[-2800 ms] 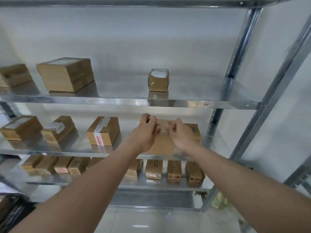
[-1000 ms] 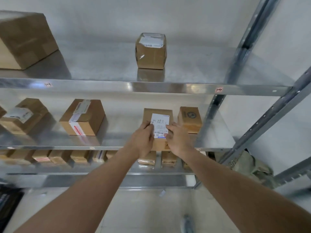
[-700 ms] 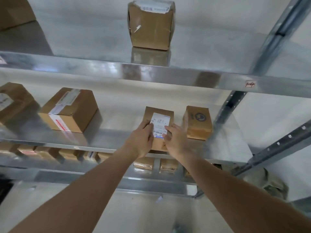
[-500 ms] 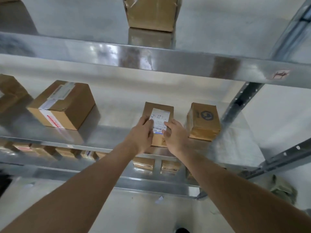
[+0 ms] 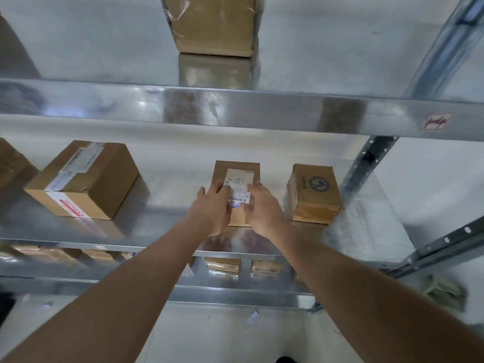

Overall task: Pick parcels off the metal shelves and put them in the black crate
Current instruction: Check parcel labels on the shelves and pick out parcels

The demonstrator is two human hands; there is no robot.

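Head view: both hands lie on one small brown cardboard parcel with a white printed label (image 5: 237, 179), which stands on the middle galvanised metal shelf (image 5: 157, 229), a little back from its front edge and right of centre. The left hand (image 5: 210, 212) covers the parcel's near left side; its fingers (image 5: 218, 189) are fairly straight and close together, laid over the top face and touching the label's left edge. The right hand (image 5: 263, 208) holds the near right side, with its fingers (image 5: 252, 188) bent over the label's right edge and the thumb pressed against the lower part of the label. Neither hand is closed into a fist; whether the parcel is lifted off the shelf or resting on it cannot be told.

Just beside the right hand, toward the shelf's right end, stands a brown taped carton with a round dark logo (image 5: 313, 193), apart from the held parcel. Well to the left sits a larger brown box with white and red tape (image 5: 86, 179). On the upper metal shelf (image 5: 262, 111), whose front edge crosses above the hands, stands a plastic-wrapped brown box (image 5: 213, 24). Below, the lowest shelf carries a row of small brown packets (image 5: 222, 265), partly hidden by the forearms.
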